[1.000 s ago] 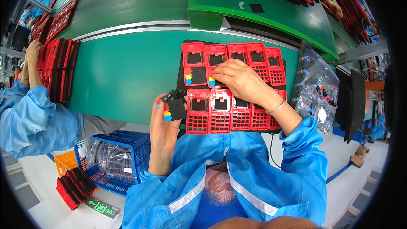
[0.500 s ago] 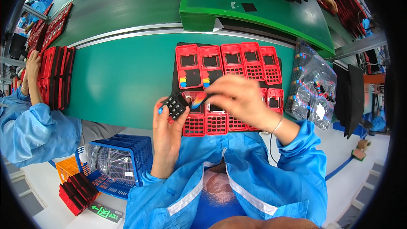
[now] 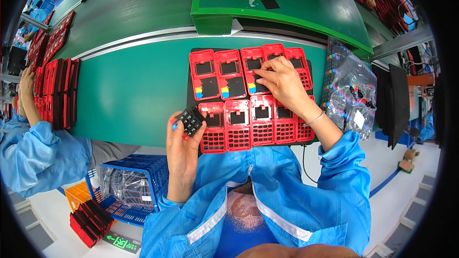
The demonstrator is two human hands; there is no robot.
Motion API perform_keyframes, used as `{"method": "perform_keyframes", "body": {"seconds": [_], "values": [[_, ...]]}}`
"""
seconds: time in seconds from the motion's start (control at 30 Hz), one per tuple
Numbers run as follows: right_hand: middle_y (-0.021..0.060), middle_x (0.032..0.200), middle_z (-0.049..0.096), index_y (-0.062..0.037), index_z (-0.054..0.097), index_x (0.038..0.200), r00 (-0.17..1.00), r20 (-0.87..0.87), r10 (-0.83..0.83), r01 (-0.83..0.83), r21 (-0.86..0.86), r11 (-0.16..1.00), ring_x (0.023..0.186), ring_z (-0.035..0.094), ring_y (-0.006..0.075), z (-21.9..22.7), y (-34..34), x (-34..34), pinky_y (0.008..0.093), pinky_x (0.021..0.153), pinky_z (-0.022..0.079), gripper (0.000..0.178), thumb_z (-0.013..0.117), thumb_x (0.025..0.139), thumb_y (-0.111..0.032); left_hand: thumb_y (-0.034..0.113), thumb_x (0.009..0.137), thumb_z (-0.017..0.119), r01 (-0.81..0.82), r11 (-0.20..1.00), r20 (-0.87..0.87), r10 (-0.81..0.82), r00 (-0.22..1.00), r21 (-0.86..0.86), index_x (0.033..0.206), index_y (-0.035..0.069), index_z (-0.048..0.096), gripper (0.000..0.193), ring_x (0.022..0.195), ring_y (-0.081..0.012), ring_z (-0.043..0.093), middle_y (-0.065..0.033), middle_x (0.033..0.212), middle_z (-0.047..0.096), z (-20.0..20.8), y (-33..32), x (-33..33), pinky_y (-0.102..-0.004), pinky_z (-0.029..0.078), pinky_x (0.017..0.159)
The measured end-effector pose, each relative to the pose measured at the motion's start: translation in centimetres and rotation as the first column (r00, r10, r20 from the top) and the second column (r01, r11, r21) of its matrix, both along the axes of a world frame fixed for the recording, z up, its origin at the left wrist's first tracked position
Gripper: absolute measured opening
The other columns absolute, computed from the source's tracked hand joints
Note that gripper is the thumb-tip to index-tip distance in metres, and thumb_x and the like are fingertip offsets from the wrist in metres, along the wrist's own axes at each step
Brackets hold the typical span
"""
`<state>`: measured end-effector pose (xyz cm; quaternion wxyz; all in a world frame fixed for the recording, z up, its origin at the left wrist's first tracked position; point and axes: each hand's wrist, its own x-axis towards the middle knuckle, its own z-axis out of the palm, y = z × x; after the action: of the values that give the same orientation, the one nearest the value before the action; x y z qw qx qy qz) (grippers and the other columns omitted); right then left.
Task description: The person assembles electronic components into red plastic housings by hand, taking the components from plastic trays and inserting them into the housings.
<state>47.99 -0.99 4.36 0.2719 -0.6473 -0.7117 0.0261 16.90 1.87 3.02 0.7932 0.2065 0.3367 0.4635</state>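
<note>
My left hand (image 3: 181,155) grips a small stack of black rubber keypads (image 3: 190,121) with coloured corners, just left of the near row of red plastic housings. My right hand (image 3: 284,81) reaches to the far row. Its thumb and fingertips close on a keypad (image 3: 251,87) lying in the third red housing (image 3: 250,53) from the left; the fingers partly cover it. To its left, two housings (image 3: 204,56) have black keypads (image 3: 206,88) with blue and yellow corners in them. The near-row housings (image 3: 239,138) show bare grids of key holes.
A black mat (image 3: 192,67) lies under the housings. At the right is a clear bag of keypads (image 3: 351,86); a green raised shelf (image 3: 287,16) stands behind. At the left, a co-worker's hands (image 3: 26,88) are by stacked red housings (image 3: 60,91). A blue crate (image 3: 158,177) stands lower left.
My right hand has moved from beside the left hand, away and to the right, bringing a keypad into the third far-row housing. My left hand still holds its stack.
</note>
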Motion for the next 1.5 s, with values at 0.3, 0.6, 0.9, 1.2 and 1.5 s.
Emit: {"method": "perform_keyframes", "body": {"seconds": [0.3, 0.6, 0.9, 1.2, 1.5], "values": [[0.0088, 0.101, 0.069, -0.0032, 0.076, 0.103, 0.974, 0.163, 0.155, -0.158, 0.006, 0.987, 0.097, 0.066, 0.0291, 0.5, -1.3, -0.5, 0.0416, 0.091, 0.052, 0.023, 0.072, 0.08, -0.001, 0.019, 0.109, 0.054, 0.011, 0.999, -0.016, -0.011, 1.0, 0.03, 0.134, 0.003, 0.049, 0.03, 0.125, -0.035, 0.064, -0.0206, 0.134, 0.06, -0.2, 0.1, 0.1, -0.0451, 0.057, 0.106], [0.0082, 0.115, 0.073, -0.0021, 0.075, 0.106, 0.91, 0.261, 0.322, -0.325, -0.034, 0.945, 0.125, 0.062, 0.0283, 0.7, 0.7, -2.3, 0.0466, 0.111, 0.044, 0.027, 0.07, 0.081, -0.011, 0.019, 0.109, 0.054, 0.016, 1.0, -0.003, -0.016, 1.0, 0.022, 0.134, 0.002, 0.048, 0.031, 0.127, -0.0368, 0.063, -0.022, 0.135, 0.059, 0.1, -0.2, 0.0, -0.0451, 0.057, 0.106], [0.009, 0.114, 0.072, -0.0022, 0.072, 0.101, 0.858, 0.352, 0.375, -0.354, -0.126, 0.927, 0.127, 0.06, 0.0286, 2.2, 1.4, -2.8, 0.0478, 0.116, 0.041, 0.02, 0.066, 0.086, -0.013, 0.019, 0.109, 0.053, 0.026, 0.998, -0.016, -0.025, 1.0, 0.057, 0.134, 0.002, 0.049, 0.03, 0.126, -0.037, 0.063, -0.0215, 0.134, 0.06, 0.2, -0.4, 0.0, -0.0453, 0.057, 0.106], [0.0107, 0.105, 0.07, -0.0016, 0.071, 0.1, 0.909, 0.266, 0.321, -0.326, -0.026, 0.945, 0.118, 0.062, 0.029, 1.2, 2.2, -2.7, 0.0458, 0.111, 0.043, 0.021, 0.069, 0.083, -0.013, 0.017, 0.11, 0.05, 0.064, 0.997, 0.018, -0.065, 0.998, 0.043, 0.133, 0.003, 0.049, 0.027, 0.126, -0.0381, 0.063, -0.0214, 0.133, 0.061, 0.7, -0.6, 0.5, -0.0464, 0.057, 0.105], [0.0104, 0.109, 0.071, -0.0038, 0.072, 0.111, 0.887, -0.186, 0.423, -0.387, 0.203, 0.899, 0.107, 0.066, 0.028, 4.4, 0.5, -7.9, 0.0408, 0.088, 0.054, 0.026, 0.074, 0.087, -0.014, 0.033, 0.111, 0.042, 0.123, 0.992, 0.129, -0.124, 0.984, 0.015, 0.136, 0.005, 0.049, 0.038, 0.129, -0.0317, 0.06, -0.0175, 0.138, 0.058, 0.8, -1.4, 1.9, -0.0519, 0.051, 0.111]]}}
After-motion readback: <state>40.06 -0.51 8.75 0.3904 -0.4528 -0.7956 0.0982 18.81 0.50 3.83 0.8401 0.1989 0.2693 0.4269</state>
